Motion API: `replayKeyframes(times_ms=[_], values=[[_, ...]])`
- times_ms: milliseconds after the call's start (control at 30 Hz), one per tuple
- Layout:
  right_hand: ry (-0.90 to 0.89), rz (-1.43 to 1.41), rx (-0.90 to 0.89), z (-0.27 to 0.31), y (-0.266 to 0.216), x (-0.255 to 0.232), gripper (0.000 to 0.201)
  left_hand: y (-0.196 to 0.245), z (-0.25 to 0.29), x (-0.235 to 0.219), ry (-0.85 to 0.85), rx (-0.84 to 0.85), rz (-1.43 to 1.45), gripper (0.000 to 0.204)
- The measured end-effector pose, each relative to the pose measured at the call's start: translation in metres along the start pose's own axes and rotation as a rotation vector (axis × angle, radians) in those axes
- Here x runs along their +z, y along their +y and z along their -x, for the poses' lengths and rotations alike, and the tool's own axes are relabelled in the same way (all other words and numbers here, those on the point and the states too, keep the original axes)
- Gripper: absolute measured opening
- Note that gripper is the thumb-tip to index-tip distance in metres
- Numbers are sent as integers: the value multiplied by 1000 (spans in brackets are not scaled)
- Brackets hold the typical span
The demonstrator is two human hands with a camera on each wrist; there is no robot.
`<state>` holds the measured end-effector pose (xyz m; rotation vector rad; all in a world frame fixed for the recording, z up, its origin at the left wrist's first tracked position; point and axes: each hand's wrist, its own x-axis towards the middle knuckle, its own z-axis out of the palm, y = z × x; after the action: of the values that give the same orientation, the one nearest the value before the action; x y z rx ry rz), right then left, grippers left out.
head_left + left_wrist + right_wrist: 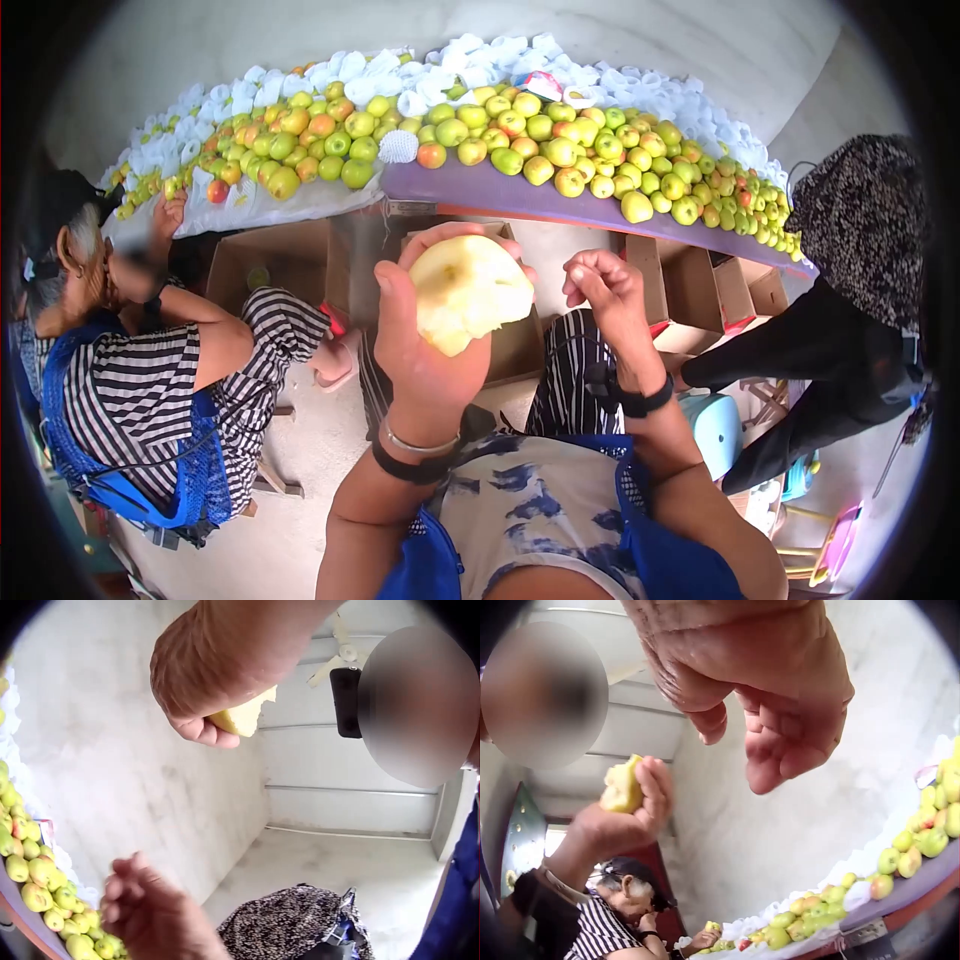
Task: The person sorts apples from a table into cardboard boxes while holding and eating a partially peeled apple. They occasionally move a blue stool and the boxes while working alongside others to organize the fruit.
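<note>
My left hand (432, 375) grips a pale yellow apple (462, 290) in front of my chest, with the palm turned up and the fingers wrapped round its far side. The apple's lower right edge is jagged, like a bite, and whitish flesh shows there. In the left wrist view, the hand and forearm cover much of the apple (246, 717). My right hand (612, 298) is raised to the right of the apple and apart from it. Its fingers (769, 761) hang loosely curled, with nothing between them.
Beyond my hands, a long purple-edged table (440, 183) bears many green and red apples (560, 152) and white foam nets (480, 60). Cardboard boxes (690, 285) stand under it. A person in stripes (150, 375) sits at left; another in dark trousers (800, 350) stands at right.
</note>
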<state>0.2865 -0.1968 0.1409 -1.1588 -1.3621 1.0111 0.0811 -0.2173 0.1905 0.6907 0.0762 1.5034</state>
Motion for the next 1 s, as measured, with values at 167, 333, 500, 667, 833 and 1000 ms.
replayKeyframes(times_ms=[167, 333, 500, 667, 833, 1000], values=[[75, 286, 154, -4, 83, -19, 12, -3, 5, 18, 167, -199, 485, 60], [-2, 172, 381, 8, 120, -14, 18, -7, 5, 6, 276, -324, 691, 65], [34, 94, 365, 1, 128, -18, 19, 2, 18, 32, -28, -107, 351, 43], [20, 111, 358, 4, 138, -17, 18, 25, 37, 75, -582, -24, 325, 43], [-11, 206, 361, 7, 137, -14, 17, 10, 65, 98, -546, 293, 350, 31], [1, 204, 329, 8, 143, -15, 16, 7, 66, 97, -503, 374, 299, 28]])
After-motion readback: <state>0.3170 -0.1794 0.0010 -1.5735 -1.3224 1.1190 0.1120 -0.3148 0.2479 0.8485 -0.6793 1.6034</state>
